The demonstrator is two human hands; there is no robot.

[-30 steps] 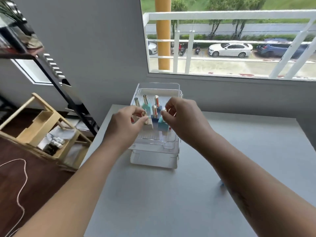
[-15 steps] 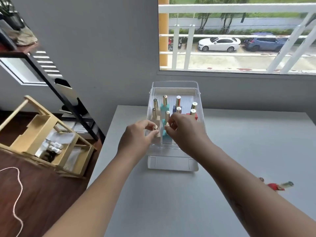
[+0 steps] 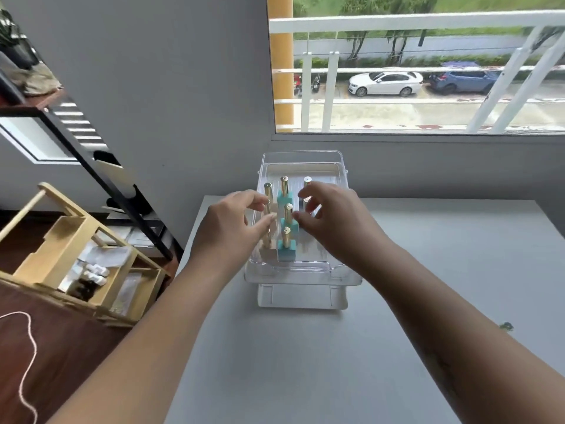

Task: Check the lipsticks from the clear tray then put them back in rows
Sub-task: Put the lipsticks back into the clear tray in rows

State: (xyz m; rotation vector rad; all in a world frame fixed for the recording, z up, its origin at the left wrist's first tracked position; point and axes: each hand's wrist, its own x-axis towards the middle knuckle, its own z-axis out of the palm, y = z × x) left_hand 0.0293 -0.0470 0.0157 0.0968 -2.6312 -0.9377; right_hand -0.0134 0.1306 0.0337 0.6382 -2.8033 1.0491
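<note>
The clear tray [image 3: 305, 272] sits at the far edge of the grey worktop [image 3: 305, 368], below the window, with the lipsticks [image 3: 284, 185] standing upright inside it in rows, three teal-based ones lined down the middle. Both hands reach over it. The left grip [image 3: 230, 229] has thumb and forefinger parted around a gold lipstick [image 3: 268, 191]; whether they touch it I cannot tell. The right grip [image 3: 331, 223] is loosely curled, holding nothing, its thumb just beside the middle teal lipstick [image 3: 288, 213].

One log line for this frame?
left hand: at left lipstick row, grip unclear | right hand: fingers by middle teal lipstick, grip unclear | clear tray: lipsticks upright
</note>
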